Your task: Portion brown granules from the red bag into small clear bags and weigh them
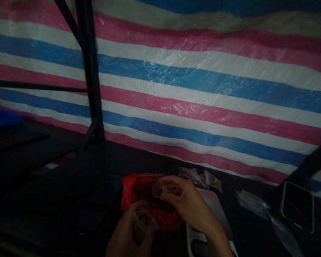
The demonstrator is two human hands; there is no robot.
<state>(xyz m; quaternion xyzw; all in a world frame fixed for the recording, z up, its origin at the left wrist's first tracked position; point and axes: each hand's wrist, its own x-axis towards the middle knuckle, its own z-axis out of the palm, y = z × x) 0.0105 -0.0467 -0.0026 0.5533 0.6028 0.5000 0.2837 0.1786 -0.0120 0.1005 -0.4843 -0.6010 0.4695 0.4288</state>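
Observation:
A red plastic bag (128,192) stands with its mouth wide, dark loose bits (160,204) inside it; the dim light hides what they are. My right hand (183,198) is over the bag, its fingers closed on a small clear plastic cup (158,189). In front of the bag, my left hand (131,228) grips a clear plastic bag (144,220) with its mouth spread. Under my right forearm lies a pale flat device like a digital scale (212,203), partly hidden.
Several small filled zip bags (200,177) lie behind the scale. Clear plastic bags (253,203) and a phone (297,207) are at the right. A dark post (89,78) and a striped plastic sheet (203,89) bound the dark table (117,153).

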